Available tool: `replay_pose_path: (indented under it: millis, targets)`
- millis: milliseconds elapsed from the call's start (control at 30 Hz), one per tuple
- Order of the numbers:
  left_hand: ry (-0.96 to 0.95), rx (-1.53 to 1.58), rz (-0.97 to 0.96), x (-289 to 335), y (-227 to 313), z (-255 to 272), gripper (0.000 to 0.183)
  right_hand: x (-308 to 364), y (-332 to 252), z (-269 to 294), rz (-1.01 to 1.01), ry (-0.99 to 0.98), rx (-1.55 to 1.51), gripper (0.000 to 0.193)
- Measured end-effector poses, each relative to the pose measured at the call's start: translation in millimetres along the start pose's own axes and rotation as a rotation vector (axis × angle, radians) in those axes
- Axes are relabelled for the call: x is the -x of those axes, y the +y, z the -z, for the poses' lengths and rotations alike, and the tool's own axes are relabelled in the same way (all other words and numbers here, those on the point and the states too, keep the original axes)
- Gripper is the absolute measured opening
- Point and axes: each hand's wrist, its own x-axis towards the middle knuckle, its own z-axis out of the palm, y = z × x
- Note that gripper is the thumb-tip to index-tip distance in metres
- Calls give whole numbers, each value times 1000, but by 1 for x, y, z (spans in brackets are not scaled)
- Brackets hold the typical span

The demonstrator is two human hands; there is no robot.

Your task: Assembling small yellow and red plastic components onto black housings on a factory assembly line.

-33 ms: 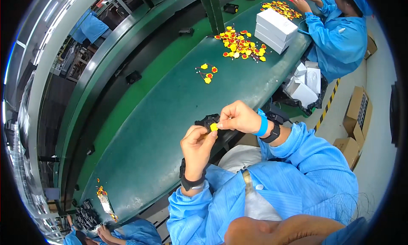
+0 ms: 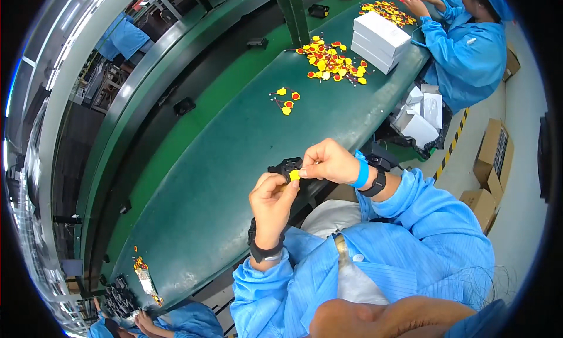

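A small yellow hexagonal piece (image 2: 294,175) is pinched between my two hands, close to the front edge of the green bench (image 2: 217,179). My right hand (image 2: 331,161) grips it from the right with thumb and forefinger. From the lower left, thumb and bent fingers of my left hand (image 2: 271,204) close on its near side. Just behind the fingertips lies a black plastic part (image 2: 286,165), partly covered by the hands. Whether the yellow piece touches that part I cannot tell.
Several loose yellow and red pieces (image 2: 286,108) lie ahead, with a larger pile (image 2: 334,62) beyond. White boxes (image 2: 381,41) are stacked at the far right edge. One co-worker (image 2: 469,50) sits at far right, another (image 2: 187,321) at lower left beside black parts (image 2: 120,300).
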Motion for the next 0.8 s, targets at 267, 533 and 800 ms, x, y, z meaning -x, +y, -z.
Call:
replay_pose_path:
  millis: [267, 533, 800]
  targets:
    - [60, 61, 1, 1, -2, 4, 14, -1, -4, -9, 151, 5, 89, 17]
    - [31, -132, -110, 1, 2, 2, 12, -12, 6, -7, 260, -173, -33, 19]
    - [-60, -100, -37, -9, -21, 18, 11, -23, 35, -7, 301, -111, 17, 16]
